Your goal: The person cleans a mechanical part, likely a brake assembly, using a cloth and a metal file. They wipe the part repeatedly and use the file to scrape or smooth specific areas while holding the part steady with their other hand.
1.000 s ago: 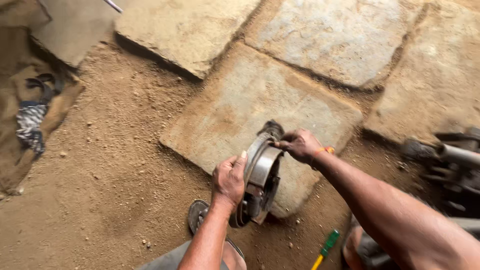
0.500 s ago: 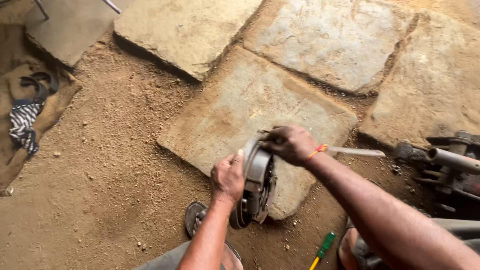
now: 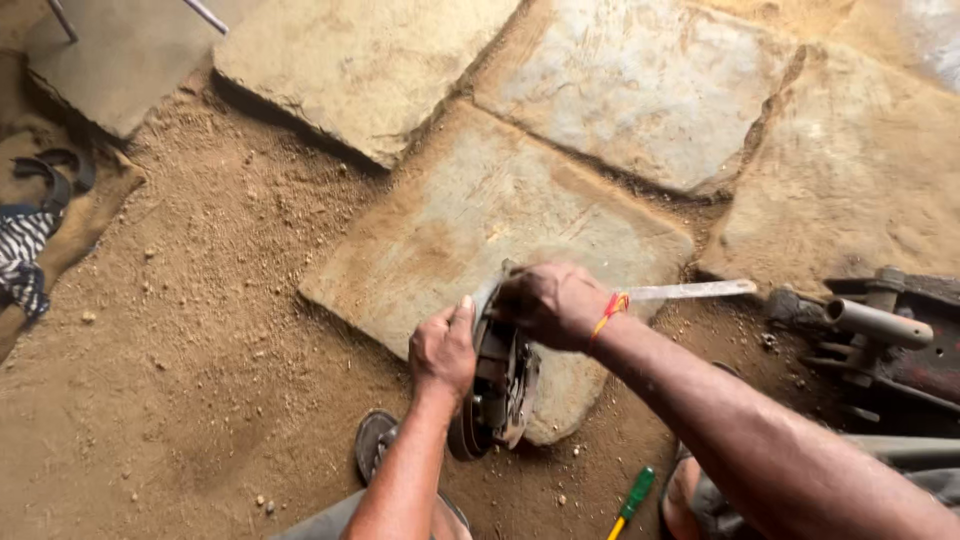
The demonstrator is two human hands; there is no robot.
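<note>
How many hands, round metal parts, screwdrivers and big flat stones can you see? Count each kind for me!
Hands: 2, the left hand and the right hand
Round metal parts: 1, the metal drum standing on edge between the hands
Green-handled screwdrivers: 1
Flat stone slabs: 5 at least partly in view
Total: 9

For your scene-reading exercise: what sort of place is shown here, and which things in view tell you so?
Probably an outdoor or open-floored repair yard. Rough stone slabs lie in loose dirt, both hands grip a round metal machine part on edge, and a green-handled screwdriver lies on the ground.
</note>
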